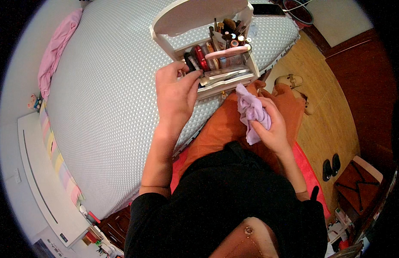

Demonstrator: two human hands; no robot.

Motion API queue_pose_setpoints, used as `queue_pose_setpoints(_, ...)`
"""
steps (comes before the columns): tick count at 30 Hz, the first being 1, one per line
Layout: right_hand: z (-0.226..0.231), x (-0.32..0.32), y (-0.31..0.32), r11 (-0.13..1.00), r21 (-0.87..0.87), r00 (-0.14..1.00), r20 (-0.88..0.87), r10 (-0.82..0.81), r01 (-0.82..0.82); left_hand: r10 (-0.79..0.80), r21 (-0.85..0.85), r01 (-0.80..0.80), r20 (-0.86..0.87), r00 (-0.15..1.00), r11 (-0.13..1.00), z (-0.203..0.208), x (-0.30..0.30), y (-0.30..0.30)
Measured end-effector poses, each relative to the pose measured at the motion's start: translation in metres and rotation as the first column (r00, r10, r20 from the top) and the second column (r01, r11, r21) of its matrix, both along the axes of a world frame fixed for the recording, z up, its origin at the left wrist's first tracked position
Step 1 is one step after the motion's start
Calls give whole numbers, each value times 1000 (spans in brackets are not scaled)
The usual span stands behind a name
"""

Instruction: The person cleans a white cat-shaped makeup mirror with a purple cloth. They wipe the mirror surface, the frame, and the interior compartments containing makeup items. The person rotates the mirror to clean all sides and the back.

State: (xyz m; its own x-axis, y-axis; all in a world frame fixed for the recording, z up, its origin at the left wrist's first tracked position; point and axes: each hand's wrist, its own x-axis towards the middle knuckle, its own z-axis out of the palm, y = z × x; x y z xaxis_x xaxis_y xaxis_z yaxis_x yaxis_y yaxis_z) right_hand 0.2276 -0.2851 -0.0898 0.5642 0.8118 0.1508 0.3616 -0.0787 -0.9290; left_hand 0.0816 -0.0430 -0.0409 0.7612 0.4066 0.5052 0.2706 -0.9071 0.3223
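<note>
A white makeup organizer [254,71] with a raised oval-topped lid [195,19] stands on the bed's edge, just beyond my knees. My left hand [177,88] is at its left front corner, with fingers curled down and thumb bent inward. Whatever lies between those fingertips is hidden. Close to them are dark tubes and a shiny red cosmetic case [201,58]. Makeup brushes [228,26] and several small bottles stand at the back right, behind a pink rounded piece [226,53]. Above my lap, my right hand [272,127] grips a crumpled lilac cloth [252,112].
A pale dotted bed cover [100,107] spreads to the left, with pink fabric [59,47] along its far edge. A black flat device [268,9] lies behind the organizer. Beige shoes [290,81], dark slippers [331,167] and a stool [358,185] are on the wooden floor at right.
</note>
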Motion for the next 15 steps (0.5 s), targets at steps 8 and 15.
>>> queue_pose_setpoints(8,3,-1,1,1000,-7,1000,-4,15,-15,130,104,-120,-93,987,987,4,13,-6)
queue_pose_setpoints(15,-8,-3,-2,1000,14,1000,-14,19,-18,142,16,-141,-89,986,990,1,23,2)
